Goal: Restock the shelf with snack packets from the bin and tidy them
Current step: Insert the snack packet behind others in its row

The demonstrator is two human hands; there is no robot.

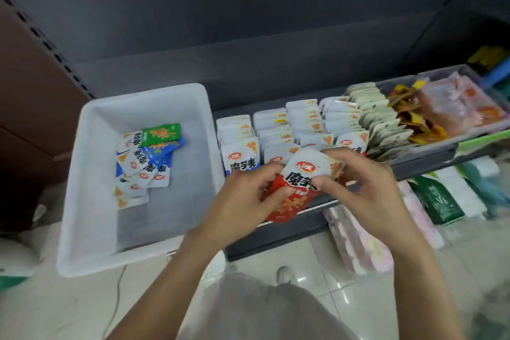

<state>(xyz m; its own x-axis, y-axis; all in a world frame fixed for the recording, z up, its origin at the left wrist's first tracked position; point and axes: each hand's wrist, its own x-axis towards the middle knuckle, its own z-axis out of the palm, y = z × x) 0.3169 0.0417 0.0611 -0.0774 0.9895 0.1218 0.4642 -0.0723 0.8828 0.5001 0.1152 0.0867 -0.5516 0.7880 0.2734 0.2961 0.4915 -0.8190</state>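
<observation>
Both hands on one red packet [296,188], held just above shelf [281,234] front edge. L hand [242,201] pinches its left side, R hand [367,188] its top right, fingers curled. Shelf rows [300,124] of white packets stand upright behind. White bin [91,174] at left, loose pile [146,163] of blue, green, white packets inside.

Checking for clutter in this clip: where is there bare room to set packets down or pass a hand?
Bare floor shows inside the white bin, right of and behind the loose packets, up to its far wall. The shelf is crowded: packet rows run side by side to the right. Both the left hand and right hand hold the red packets at its front edge.
</observation>
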